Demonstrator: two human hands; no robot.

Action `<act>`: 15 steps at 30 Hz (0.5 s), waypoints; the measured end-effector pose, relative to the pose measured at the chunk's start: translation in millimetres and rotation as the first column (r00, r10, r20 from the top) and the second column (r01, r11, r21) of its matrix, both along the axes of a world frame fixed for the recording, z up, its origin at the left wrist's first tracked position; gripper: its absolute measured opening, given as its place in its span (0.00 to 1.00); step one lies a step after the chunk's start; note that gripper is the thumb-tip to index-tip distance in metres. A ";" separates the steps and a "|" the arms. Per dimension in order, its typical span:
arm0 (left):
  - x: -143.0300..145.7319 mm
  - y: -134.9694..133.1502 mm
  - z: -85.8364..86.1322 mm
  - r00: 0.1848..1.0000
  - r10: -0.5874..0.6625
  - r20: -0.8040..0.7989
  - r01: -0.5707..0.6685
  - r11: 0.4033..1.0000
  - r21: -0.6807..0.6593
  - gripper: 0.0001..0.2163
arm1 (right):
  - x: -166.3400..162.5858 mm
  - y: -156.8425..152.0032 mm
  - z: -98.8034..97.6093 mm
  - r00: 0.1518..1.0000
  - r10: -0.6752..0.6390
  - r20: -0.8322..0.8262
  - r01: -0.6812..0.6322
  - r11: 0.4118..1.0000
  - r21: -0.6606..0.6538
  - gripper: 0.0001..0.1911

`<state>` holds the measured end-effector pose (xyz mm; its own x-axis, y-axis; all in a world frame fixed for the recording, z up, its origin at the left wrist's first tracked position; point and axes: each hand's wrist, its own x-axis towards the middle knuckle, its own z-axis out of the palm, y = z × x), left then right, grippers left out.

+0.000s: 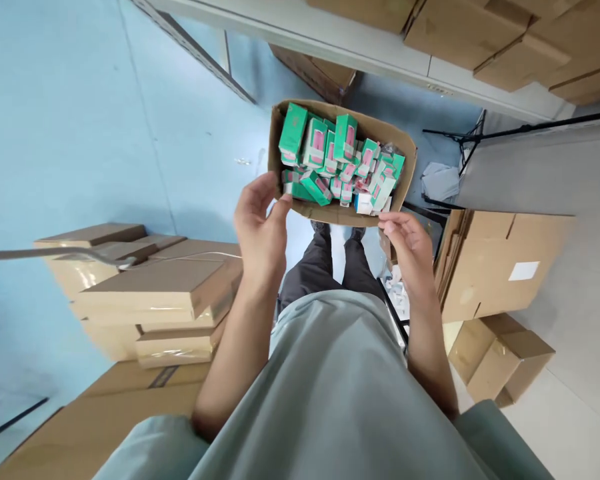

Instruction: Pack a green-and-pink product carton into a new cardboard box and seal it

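Observation:
An open cardboard box (340, 215) hangs in front of my legs, above the floor. Several small green and white packages (317, 143) with pink panels lie jumbled inside it. My left hand (261, 223) grips the box at its near left corner, the thumb over the rim. At the near right corner, my right hand (405, 237) pinches the rim between thumb and fingers. The box's underside is hidden from me.
Stacked cartons (155, 287) stand at the left with a cable across them. Flattened cardboard (505, 260) and another carton (500, 360) are at the right. A white table (380, 50) bearing cartons runs along the far side, beside a black stand (463, 137).

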<state>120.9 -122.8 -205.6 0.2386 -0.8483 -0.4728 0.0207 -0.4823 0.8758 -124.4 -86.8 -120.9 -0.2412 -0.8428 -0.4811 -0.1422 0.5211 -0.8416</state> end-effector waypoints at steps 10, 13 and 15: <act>22.3 -19.9 -251.0 0.999 0.012 0.037 -0.027 0.888 0.459 0.17 | 30.8 19.9 -220.4 0.963 -0.194 0.186 0.082 0.870 0.486 0.25; 23.0 -21.0 -303.2 0.983 -0.062 0.172 -0.042 0.838 0.544 0.15 | 38.2 23.2 -287.8 0.946 -0.248 0.210 0.074 0.794 0.604 0.19; 25.9 -17.4 -343.6 0.971 -0.151 0.185 0.021 0.827 0.562 0.14 | 44.8 25.5 -335.8 0.923 -0.311 0.227 0.088 0.744 0.662 0.12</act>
<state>146.8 -140.2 -549.3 0.3262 -0.4817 -0.8134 -0.1989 -0.8761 0.4391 -79.6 -61.3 -456.7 -0.1166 -0.2679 -0.9564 0.2297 0.9295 -0.2884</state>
